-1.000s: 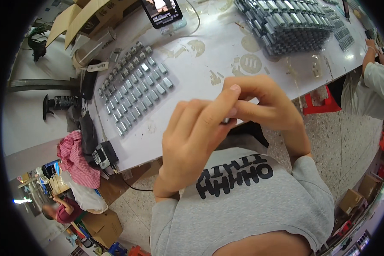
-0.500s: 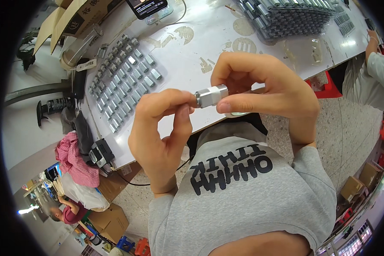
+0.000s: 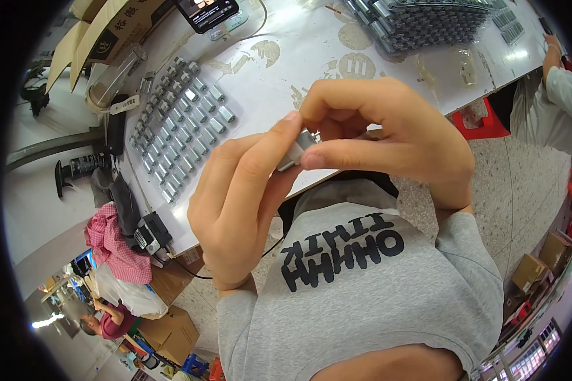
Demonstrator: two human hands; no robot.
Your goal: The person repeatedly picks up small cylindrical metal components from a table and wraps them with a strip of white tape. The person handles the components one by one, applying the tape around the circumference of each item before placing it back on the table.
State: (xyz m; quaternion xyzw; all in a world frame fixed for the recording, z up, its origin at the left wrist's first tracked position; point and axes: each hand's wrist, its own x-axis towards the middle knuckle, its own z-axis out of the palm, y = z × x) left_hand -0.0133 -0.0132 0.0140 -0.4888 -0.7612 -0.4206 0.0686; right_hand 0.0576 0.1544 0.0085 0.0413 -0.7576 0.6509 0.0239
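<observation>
Over the near edge of the white table, a small silver metal part with flat sides and a paler band [image 3: 297, 151] is held between both hands. My left hand [image 3: 238, 197] is closed on its left end, index finger along the top and thumb partly hidden beneath. My right hand [image 3: 394, 136] pinches its other end between thumb and curled fingers. Fingers cover much of the part, so its ends cannot be made out. To the left, several rows of similar silver parts [image 3: 183, 135] stand or lie on the table [image 3: 267, 95].
Stacked layers of silver parts [image 3: 419, 32] fill the far right. A phone [image 3: 204, 14] lies at the back, beside an open carton [image 3: 111, 38] and a clear cup [image 3: 117, 73]. A red stool [image 3: 481, 124] and a person's sleeve [image 3: 569, 92] are at right.
My left index finger has stretched forward over the part, and the left hand has come closer to the right. The part has turned and shifted left, more hidden by fingers.
</observation>
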